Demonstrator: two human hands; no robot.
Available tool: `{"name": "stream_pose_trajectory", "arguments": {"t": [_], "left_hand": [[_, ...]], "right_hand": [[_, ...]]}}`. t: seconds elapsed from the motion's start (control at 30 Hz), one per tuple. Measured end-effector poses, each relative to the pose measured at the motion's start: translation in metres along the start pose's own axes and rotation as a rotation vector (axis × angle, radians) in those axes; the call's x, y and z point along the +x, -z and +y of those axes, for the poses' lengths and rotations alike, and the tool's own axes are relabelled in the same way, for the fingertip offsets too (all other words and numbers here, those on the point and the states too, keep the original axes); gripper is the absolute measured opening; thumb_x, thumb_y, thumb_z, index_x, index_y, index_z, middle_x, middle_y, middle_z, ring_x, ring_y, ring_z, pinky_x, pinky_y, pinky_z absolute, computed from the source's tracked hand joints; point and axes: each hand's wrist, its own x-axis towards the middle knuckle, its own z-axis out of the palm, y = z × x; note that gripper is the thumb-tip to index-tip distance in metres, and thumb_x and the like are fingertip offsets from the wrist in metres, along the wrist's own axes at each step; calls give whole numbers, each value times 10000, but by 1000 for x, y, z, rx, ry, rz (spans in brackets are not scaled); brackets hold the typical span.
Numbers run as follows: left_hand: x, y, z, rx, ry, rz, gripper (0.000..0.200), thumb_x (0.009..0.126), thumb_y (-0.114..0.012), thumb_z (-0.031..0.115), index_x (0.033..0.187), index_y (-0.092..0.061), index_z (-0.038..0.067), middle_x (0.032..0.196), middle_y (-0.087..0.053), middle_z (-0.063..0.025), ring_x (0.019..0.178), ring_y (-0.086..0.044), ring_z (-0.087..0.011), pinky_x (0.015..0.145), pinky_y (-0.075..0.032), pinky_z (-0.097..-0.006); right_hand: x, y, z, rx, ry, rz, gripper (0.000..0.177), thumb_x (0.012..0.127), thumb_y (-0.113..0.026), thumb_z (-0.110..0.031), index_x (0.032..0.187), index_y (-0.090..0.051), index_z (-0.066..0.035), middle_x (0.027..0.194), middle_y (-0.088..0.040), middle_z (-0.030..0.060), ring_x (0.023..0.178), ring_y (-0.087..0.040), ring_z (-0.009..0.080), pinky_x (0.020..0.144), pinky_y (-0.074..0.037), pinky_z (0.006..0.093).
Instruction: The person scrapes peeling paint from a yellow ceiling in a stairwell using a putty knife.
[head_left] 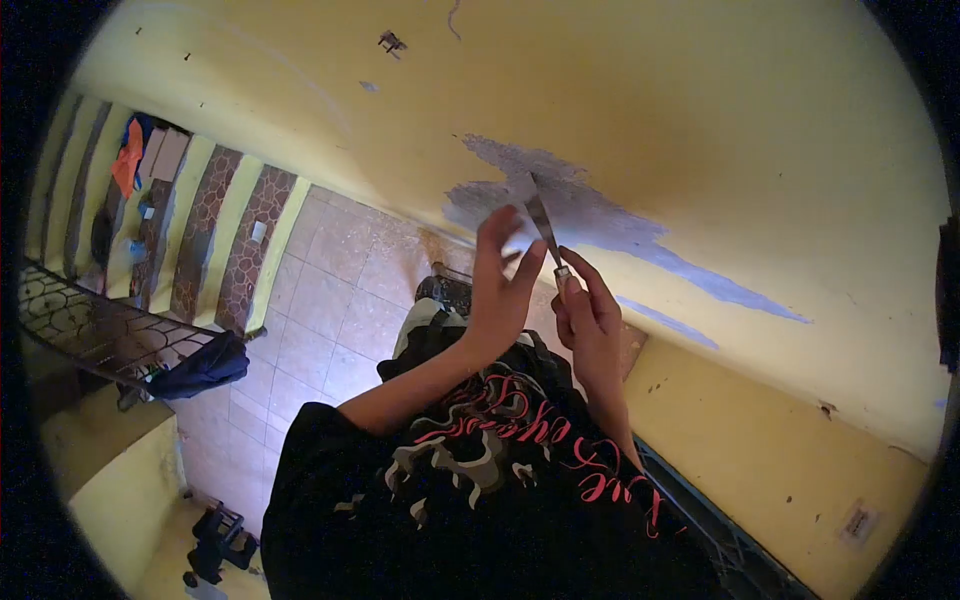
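Right hand: we have our right hand closed around the handle of a scraper, thumb and fingers pressed against it.
Blade: the scraper's metal blade points up and away from our grip, over the gray patch as we see it; we cannot tell whether its tip touches the surface.
Left hand: just left of the grip, we hold our left hand partly open, thumb and fingers spread beside the blade; the fingers are blurred, and we cannot tell whether any touch it.
Gray patch: beyond the grip and running off to its right, the ragged gray patch lies within yellow paint.
Yellow wall: it stretches beyond and to the right of our grip, with a small dark fixture farther off, beyond and to the left.
Shirt: nearer to us than the grip, our black shirt carries red lettering.
Tiled floor: below and left of the grip, we see pale tiles.
Steps: well left of the grip, yellow bands alternate with stone-patterned ones; an orange cloth lies at their far part.
Railing: left and nearer to us, dark metalwork has a dark cloth at its end.
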Motion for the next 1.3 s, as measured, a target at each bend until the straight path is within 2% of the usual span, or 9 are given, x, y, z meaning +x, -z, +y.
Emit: {"name": "stream_pose_trajectory", "arguments": {"t": [0.03, 0.17, 0.3, 0.53, 0.73, 0.8, 1.0, 1.03, 1.3], "left_hand": [[-5, 11, 11, 117, -29, -111, 594, 957, -462, 273, 1415, -213, -11, 1469, -235, -215, 1348, -293, -308, 1061, -301, -399], [-9, 16, 21, 307, -282, -374, 691, 945, -442, 225, 1445, -51, -47, 1514, -18, -260, 1417, -10, -357, 1131, -101, -414], [-10, 0, 11, 259, -294, -344, 720, 944, -448, 232, 1445, -12, -47, 1509, -6, -273, 1414, -11, -369, 1131, -110, -402], [-7, -2, 12, 202, -225, -344, 735, 948, -434, 223, 1431, 37, -69, 1505, 37, -277, 1409, -23, -374, 1130, -120, -391], [-6, -3, 10, 214, -246, -302, 712, 944, -415, 179, 1421, 38, -94, 1502, 33, -287, 1410, -49, -356, 1127, -127, -372], [-5, -6, 5, 258, -311, -317, 714, 942, -417, 170, 1417, 42, -101, 1499, 30, -295, 1411, -43, -357, 1127, -120, -372], [-5, -2, -1, 214, -287, -361, 731, 928, -435, 164, 1421, 40, -95, 1497, 17, -301, 1412, -32, -359, 1130, -97, -375], [-4, -3, -7, 142, -117, -292, 727, 925, -441, 166, 1427, 20, -88, 1498, 10, -298, 1414, -36, -349, 1130, -95, -377], [-2, 2, 1, 153, -145, -298, 729, 919, -458, 158, 1432, 4, -76, 1511, -1, -269, 1415, -38, -337, 1129, -112, -373]], "right_hand": [[-1, -1, 0, -5, 41, -12, 356, 973, -478, -232, 1281, -502, -55, 628, -415, -61, 500, -335, 24, 439, -249, 188], [0, -1, 18, -60, 143, -37, 353, 967, -444, -111, 1310, -493, -42, 840, -550, 10, 709, -470, 71, 634, -391, 203], [5, 4, 24, -135, 214, -32, 371, 955, -396, -53, 1313, -490, -37, 1138, -604, 113, 1015, -555, 175, 909, -417, 292], [7, 1, 9, -323, 200, -45, 380, 941, -406, -44, 1309, -498, -56, 1190, -596, 175, 1106, -562, 243, 922, -423, 326], [13, 1, 11, -378, 371, -37, 388, 942, -388, -39, 1314, -493, -69, 1087, -629, 212, 1008, -609, 234, 866, -450, 316], [9, 4, 0, -332, 153, -15, 389, 940, -397, -37, 1315, -493, -77, 1075, -629, 214, 985, -602, 199, 846, -451, 305], [5, 0, -2, -365, 147, 20, 386, 937, -418, -47, 1315, -490, -76, 942, -655, 193, 816, -608, 175, 734, -472, 301], [20, -9, 20, -398, 363, 56, 383, 936, -419, -44, 1310, -495, -69, 868, -652, 175, 752, -595, 151, 694, -470, 292], [24, -9, 17, -354, 301, 8, 341, 952, -429, -61, 1279, -518, -26, 1127, -622, 189, 930, -603, 198, 805, -473, 322]]}}
